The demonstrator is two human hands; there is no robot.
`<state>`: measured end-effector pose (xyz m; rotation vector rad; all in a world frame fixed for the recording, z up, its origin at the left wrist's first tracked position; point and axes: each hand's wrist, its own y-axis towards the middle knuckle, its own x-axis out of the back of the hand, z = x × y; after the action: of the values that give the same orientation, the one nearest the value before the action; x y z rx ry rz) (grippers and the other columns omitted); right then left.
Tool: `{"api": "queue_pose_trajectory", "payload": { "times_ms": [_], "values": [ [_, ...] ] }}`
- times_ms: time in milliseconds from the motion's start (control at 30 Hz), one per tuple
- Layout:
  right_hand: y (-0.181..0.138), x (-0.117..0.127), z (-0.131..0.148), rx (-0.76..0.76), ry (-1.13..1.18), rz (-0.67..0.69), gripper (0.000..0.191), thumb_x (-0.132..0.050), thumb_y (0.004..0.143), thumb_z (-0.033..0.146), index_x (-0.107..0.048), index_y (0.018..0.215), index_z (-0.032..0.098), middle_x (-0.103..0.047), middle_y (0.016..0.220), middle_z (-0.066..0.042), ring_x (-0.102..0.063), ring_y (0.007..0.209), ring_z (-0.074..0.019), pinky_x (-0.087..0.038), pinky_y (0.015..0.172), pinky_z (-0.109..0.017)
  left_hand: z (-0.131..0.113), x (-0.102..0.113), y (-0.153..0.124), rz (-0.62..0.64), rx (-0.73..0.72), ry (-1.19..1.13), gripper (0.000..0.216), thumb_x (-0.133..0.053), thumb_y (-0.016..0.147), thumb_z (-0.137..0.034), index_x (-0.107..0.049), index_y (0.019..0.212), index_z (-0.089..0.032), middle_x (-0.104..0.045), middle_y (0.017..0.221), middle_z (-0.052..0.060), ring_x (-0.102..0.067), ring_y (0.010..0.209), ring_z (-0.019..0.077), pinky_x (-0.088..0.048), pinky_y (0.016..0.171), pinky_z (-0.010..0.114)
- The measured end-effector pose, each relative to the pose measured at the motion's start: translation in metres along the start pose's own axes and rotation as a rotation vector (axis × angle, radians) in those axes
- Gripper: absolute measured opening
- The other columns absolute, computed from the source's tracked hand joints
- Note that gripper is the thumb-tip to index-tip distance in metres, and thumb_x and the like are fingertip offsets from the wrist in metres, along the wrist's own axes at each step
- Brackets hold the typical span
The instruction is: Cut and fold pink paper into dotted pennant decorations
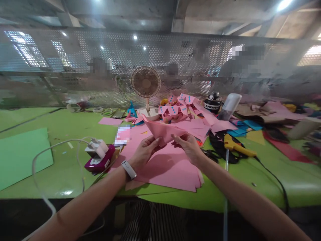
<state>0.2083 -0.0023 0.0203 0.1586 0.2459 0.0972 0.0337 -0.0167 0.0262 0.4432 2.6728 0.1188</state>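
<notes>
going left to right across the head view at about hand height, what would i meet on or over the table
green sheet, purple box, left hand, held pink paper, right hand, yellow glue gun, red paper

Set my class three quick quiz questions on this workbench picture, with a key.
1. True or false: the left hand and the right hand both hold the raised pink paper.
2. Which hand is nearer the yellow glue gun? A) left B) right
3. What stands on a white base beyond the hands, with a round grille?

Key:
1. True.
2. B.
3. A fan.
</notes>
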Motion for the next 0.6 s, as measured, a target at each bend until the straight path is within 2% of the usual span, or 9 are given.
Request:
{"api": "queue_pose_trajectory", "payload": {
  "times_ms": [133,300,600],
  "values": [
    [0.0004,0.0006,0.0018,-0.039,0.048,0.029,0.031,-0.076,0.061,0.042,-0.065,0.07,0.015,-0.063,0.059,0.001,-0.056,0.053,-0.0092,-0.046,0.053,-0.021,0.0008,0.0023,0.0017,0.024,0.026,-0.025,0.021,-0.07,0.076,-0.025,-0.068,0.094,-0.014,-0.068,0.09,0.005,-0.062,0.084,0.0153,-0.048,0.088,0.034],
    [0.0006,0.0004,0.0019,-0.032,0.068,0.042,0.029,-0.076,0.063,0.041,-0.064,0.068,0.015,-0.061,0.056,0.001,-0.054,0.05,-0.0084,-0.045,0.052,-0.02,0.0029,0.0051,0.0033,0.02,0.038,-0.053,0.011,-0.071,0.076,-0.023,-0.066,0.077,-0.013,-0.063,0.073,0.0,-0.06,0.073,0.0108,-0.049,0.086,0.031],
    [0.0017,0.0029,0.0029,0.008,0.079,-0.008,0.031,-0.073,0.067,0.045,-0.064,0.065,0.015,-0.062,0.052,0.001,-0.055,0.048,-0.0083,-0.044,0.052,-0.02,0.0018,0.0026,0.0046,-0.033,0.048,-0.104,0.013,-0.074,0.072,-0.021,-0.065,0.07,-0.011,-0.061,0.07,-0.001,-0.059,0.069,0.0091,-0.053,0.081,0.029]
  ]
}}
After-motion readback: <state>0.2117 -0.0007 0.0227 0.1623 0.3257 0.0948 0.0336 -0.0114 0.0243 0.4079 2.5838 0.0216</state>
